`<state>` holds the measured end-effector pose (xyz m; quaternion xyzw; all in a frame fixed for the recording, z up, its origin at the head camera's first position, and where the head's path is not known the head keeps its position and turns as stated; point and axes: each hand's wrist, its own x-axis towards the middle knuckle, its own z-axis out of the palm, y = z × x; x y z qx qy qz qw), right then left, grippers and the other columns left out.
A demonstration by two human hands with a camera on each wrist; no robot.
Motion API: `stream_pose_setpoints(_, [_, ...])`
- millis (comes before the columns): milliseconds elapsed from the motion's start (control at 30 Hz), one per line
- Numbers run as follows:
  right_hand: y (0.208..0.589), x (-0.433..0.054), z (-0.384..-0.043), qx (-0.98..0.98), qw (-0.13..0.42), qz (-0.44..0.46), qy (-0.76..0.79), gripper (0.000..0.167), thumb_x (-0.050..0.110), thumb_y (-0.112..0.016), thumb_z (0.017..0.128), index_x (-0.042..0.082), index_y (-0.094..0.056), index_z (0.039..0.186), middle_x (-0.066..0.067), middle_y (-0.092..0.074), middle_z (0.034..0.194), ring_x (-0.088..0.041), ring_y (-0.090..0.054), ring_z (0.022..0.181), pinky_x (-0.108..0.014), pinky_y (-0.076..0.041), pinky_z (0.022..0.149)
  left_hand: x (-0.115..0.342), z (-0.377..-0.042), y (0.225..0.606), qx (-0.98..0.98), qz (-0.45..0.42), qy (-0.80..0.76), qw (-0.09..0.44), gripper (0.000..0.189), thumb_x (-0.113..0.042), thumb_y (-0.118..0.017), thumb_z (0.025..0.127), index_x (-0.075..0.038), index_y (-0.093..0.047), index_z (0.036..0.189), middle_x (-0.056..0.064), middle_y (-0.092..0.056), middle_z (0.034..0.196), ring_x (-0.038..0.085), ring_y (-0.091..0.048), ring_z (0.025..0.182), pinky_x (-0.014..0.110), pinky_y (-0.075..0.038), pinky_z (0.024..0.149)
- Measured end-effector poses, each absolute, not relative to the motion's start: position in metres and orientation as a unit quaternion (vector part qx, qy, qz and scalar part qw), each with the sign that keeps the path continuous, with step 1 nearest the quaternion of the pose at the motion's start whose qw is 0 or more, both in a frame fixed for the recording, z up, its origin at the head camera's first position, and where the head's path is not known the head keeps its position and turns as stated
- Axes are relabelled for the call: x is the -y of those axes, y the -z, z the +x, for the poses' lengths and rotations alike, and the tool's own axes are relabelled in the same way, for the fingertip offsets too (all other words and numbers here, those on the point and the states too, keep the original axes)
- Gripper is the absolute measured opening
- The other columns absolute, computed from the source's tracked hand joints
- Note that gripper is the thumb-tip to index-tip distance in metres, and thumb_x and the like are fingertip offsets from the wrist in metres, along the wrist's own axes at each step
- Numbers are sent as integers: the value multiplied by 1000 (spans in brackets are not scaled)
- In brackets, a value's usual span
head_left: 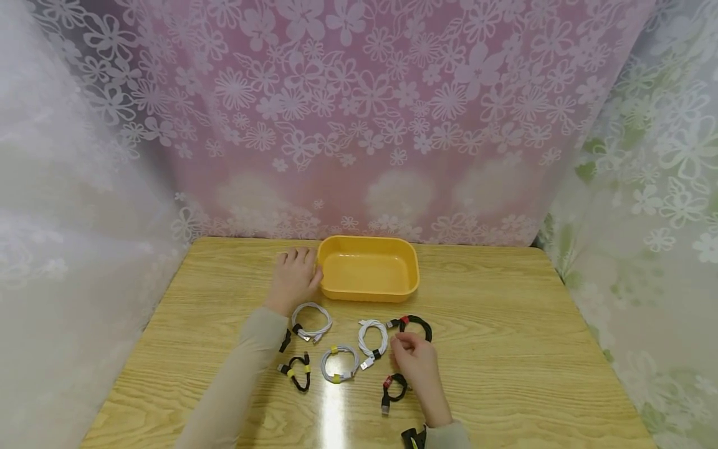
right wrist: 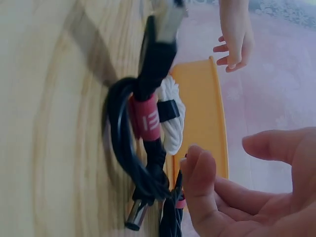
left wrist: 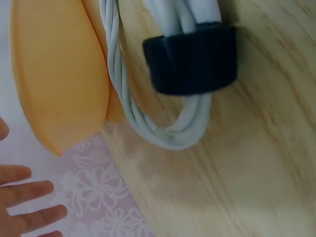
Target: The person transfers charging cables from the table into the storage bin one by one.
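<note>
My left hand (head_left: 294, 277) is at the left end of a yellow plastic tray (head_left: 367, 294), fingers extended and spread in the left wrist view. Just below that hand lies a coiled white cable (head_left: 328, 325) with a black tie. My right hand (head_left: 417, 360) hovers over the table with thumb and fingers apart, nothing between them. Around it are a white cable coil (head_left: 361, 338) with a black tie, a black cable coil (head_left: 429, 329) with a red tie, partly hidden by the hand, and a smaller black cable (head_left: 386, 400) with a red tie.
A pale cable coil (head_left: 323, 360) with yellow ties lies at front centre. To its left is a short black cable (head_left: 303, 388) with yellow ties. The wooden table (head_left: 505, 349) ends at a floral curtain (head_left: 359, 125) behind the tray.
</note>
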<state>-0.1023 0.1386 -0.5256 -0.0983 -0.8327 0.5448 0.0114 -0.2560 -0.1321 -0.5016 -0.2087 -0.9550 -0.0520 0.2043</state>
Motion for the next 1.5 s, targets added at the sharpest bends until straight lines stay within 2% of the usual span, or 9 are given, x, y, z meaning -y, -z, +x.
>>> stream_pose_setpoints(100, [526, -138, -103, 864, 3, -89, -495, 34, 17, -64, 93, -10, -66, 113, -8, -67, 83, -16, -63, 67, -29, -51, 60, 130, -260, 506, 969, -189, 33, 156, 49, -39, -48, 101, 1, -51, 128, 18, -56, 120, 37, -52, 106, 51, -41, 90])
stream_pose_setpoints(233, [527, -136, -105, 886, -8, -79, -456, 39, 21, -66, 92, -11, -65, 115, -7, -68, 85, -14, -60, 72, -32, -50, 64, 129, -264, 509, 976, -178, 16, 123, 57, -44, -44, 101, 4, -49, 131, 20, -54, 122, 38, -50, 109, 51, -41, 92])
stream_pose_setpoints(433, [530, -134, -111, 897, -3, -60, -439, 38, 20, -67, 91, -12, -65, 111, -5, -62, 78, -15, -53, 67, -31, -45, 59, 128, -270, 518, 979, -174, 35, 104, 47, -33, -43, 99, 5, -51, 125, 21, -52, 121, 38, -46, 110, 51, -37, 94])
stream_pose_setpoints(667, [532, -129, -117, 905, -6, -57, -421, 36, 21, -68, 91, -9, -66, 111, -4, -57, 73, -14, -48, 59, -30, -41, 54, 128, -273, 529, 979, -181, 45, 82, 41, -30, -37, 101, 5, -52, 117, 22, -49, 120, 38, -42, 110, 51, -33, 95])
stream_pose_setpoints(933, [535, -128, -125, 903, -30, -73, -422, 35, 22, -69, 88, -2, -63, 113, -1, -51, 64, -14, -44, 50, -29, -37, 49, 126, -275, 531, 973, -196, 64, 107, 29, -24, -43, 97, 3, -52, 104, 20, -49, 108, 36, -42, 99, 46, -34, 86])
stream_pose_setpoints(1100, [538, -128, -127, 911, -19, -68, -408, 29, 20, -73, 83, 0, -65, 102, -1, -55, 64, -13, -47, 51, -29, -39, 50, 125, -274, 529, 971, -202, 68, 110, 27, -22, -44, 97, 3, -53, 102, 20, -49, 103, 35, -41, 95, 44, -35, 83])
stream_pose_setpoints(1233, [540, -128, -128, 916, -6, -68, -395, 20, 15, -72, 79, 2, -65, 92, 0, -57, 66, -13, -49, 54, -29, -41, 51, 125, -274, 529, 971, -202, 72, 109, 24, -21, -45, 96, 2, -53, 99, 18, -48, 100, 34, -40, 92, 43, -34, 82])
stream_pose_setpoints(1500, [545, -127, -128, 912, 10, -70, -404, 13, 10, -71, 78, 2, -65, 86, 0, -57, 64, -11, -48, 51, -28, -40, 47, 125, -273, 529, 968, -205, 85, 119, 24, -22, -43, 95, 1, -51, 95, 19, -46, 99, 34, -38, 90, 44, -33, 80])
